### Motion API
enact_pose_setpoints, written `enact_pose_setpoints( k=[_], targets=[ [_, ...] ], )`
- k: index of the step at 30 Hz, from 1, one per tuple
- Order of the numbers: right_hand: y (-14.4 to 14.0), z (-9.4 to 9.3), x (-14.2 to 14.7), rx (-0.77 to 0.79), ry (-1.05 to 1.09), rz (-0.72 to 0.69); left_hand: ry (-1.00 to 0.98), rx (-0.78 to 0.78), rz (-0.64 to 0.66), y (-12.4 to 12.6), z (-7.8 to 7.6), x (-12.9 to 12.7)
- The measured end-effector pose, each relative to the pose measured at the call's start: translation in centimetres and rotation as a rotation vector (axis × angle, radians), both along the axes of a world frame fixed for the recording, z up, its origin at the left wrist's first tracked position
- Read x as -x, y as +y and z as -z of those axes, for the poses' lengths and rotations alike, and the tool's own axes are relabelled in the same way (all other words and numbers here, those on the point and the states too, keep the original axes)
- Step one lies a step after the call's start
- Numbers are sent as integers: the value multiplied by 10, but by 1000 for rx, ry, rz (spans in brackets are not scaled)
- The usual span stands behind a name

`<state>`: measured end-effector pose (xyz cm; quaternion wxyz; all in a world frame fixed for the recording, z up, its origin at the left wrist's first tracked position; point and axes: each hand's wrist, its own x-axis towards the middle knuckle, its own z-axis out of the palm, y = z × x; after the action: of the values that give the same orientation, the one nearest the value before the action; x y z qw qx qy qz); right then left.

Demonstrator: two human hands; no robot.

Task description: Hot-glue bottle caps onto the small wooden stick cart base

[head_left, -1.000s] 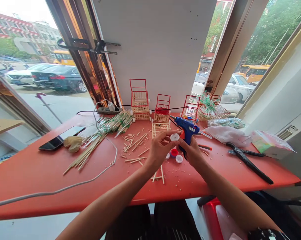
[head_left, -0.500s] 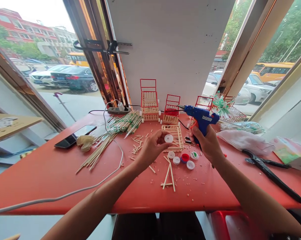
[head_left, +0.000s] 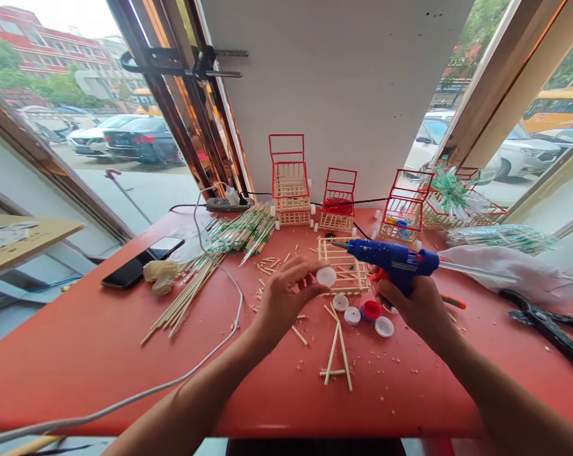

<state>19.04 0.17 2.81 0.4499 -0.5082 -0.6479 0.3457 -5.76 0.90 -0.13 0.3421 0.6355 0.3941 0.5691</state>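
My left hand (head_left: 281, 297) pinches a white bottle cap (head_left: 326, 276) between thumb and fingers above the red table (head_left: 101, 342). My right hand (head_left: 417, 307) grips a blue glue gun (head_left: 391, 258), held level with its nozzle pointing left toward the cap. A flat wooden stick grid (head_left: 344, 271) lies just behind the cap. Loose caps, two white (head_left: 352, 315) and one red (head_left: 371, 310), sit on the table between my hands. A few glued sticks (head_left: 338, 354) lie in front of them.
Small red-and-wood stick carts (head_left: 290, 183) stand along the back wall. A pile of green-tipped sticks (head_left: 229, 237), a phone (head_left: 141, 261) and a white cable (head_left: 210, 342) lie to the left. Black pliers (head_left: 547, 326) and a plastic bag (head_left: 500, 272) lie to the right.
The glue gun came down from a raised, tilted hold to level, its nozzle now close to the cap in my left hand. The view shifted slightly.
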Motion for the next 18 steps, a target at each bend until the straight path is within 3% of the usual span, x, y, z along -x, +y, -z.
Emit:
enact_pose_setpoints(
  k=[3,9,13,18],
  targets=[
    [0,-3,2,12,1,-31,-60,98,12,-1,-4,1],
    [7,5,8,21,50,-56,-356,473,352,-2,-3,0],
    [9,8,12,8,100,-43,-306,504,464,-8,-1,-5],
    [5,8,14,40,107,-101,-199,457,459,-12,-1,-14]
  ],
)
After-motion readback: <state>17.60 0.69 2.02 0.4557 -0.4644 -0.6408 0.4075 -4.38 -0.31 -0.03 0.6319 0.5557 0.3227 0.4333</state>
